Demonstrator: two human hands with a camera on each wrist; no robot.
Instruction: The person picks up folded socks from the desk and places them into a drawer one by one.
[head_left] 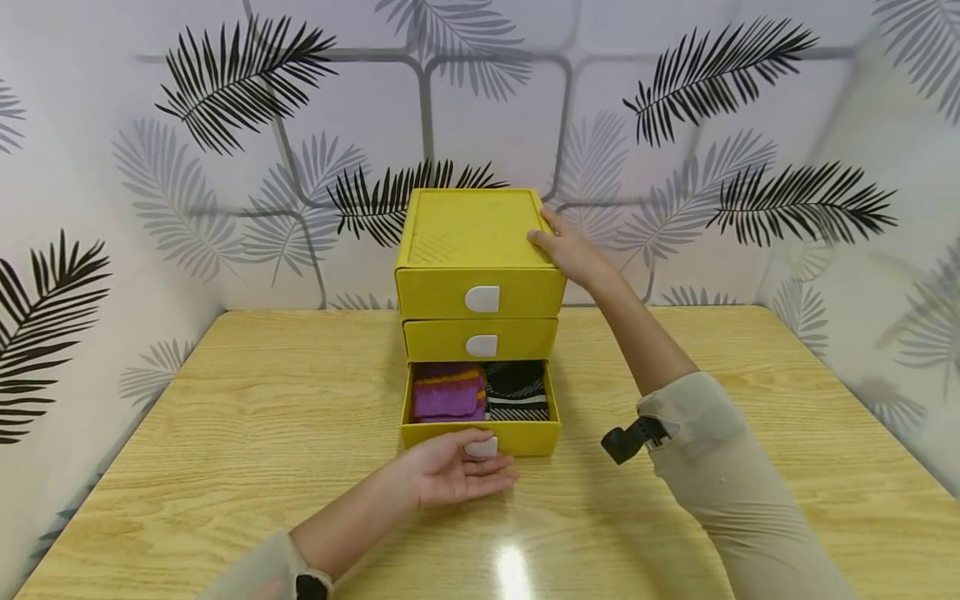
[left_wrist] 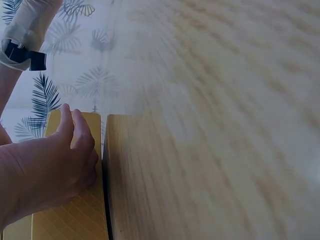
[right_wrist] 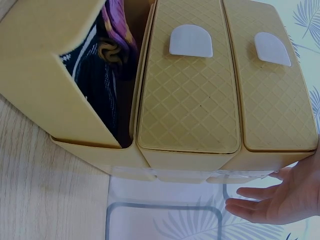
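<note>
A yellow three-drawer box [head_left: 480, 229] stands on the table, its bottom drawer [head_left: 420, 435] pulled out. Inside lie a folded purple knit item [head_left: 448, 396] with orange stripes and a folded black-and-white one [head_left: 517, 392]. At the front of that drawer is my left hand [head_left: 450, 475], palm up, its thumb by the white handle [head_left: 482, 447] and its fingers stretched to the right. My right hand [head_left: 573, 246] rests on the box's upper right edge, thumb on top. In the right wrist view, the right hand's fingers [right_wrist: 257, 205] extend loosely beside the box.
The upper drawer [head_left: 438, 292] and middle drawer [head_left: 442, 340] are closed, each with a white handle. Behind the box rises a leaf-patterned wall [head_left: 495, 125]. Wood-grain tabletop [head_left: 262, 400] extends to both sides of the box.
</note>
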